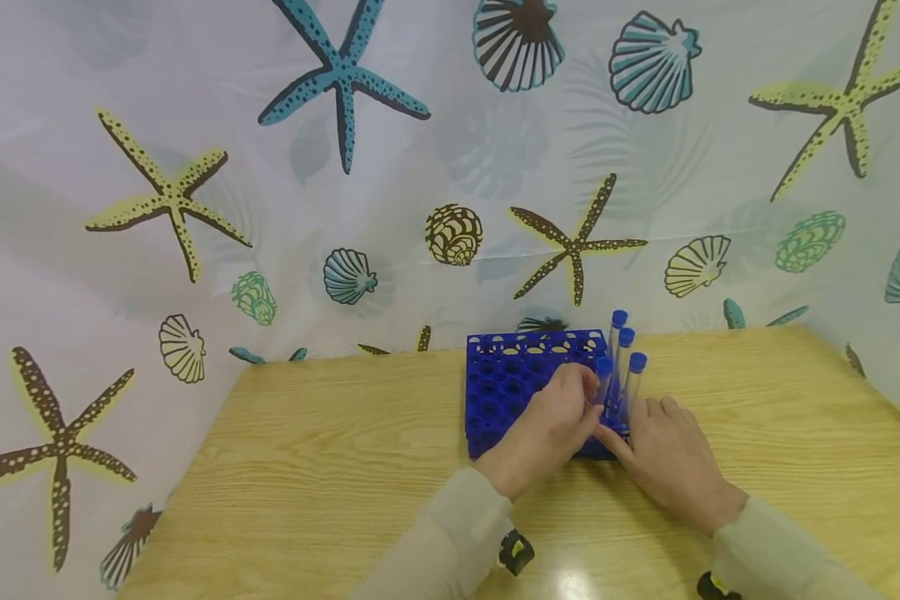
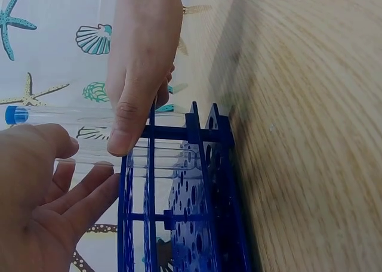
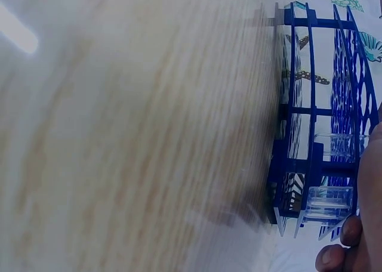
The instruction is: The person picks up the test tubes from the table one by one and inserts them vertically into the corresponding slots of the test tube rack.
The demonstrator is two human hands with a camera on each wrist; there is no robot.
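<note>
A blue test tube rack (image 1: 498,387) stands on the table, and several clear test tubes with blue caps (image 1: 637,362) are upright in its right end. My left hand (image 1: 551,421) is at the nearest tube (image 1: 602,385), pinching it between thumb and fingers just above the top plate. With its thumb on the plate's edge, my right hand (image 1: 673,454) grips the right end of the rack. In the left wrist view the tubes (image 2: 170,158) run down through the rack's layers. The right wrist view shows tube bottoms (image 3: 330,201) inside the rack beside the right fingers (image 3: 352,230).
The wood-grain table (image 1: 330,450) extends to both sides of the rack. Close behind it hangs a white sheet (image 1: 412,167) printed with starfish and shells. The rack's left holes (image 1: 487,387) hold no tubes.
</note>
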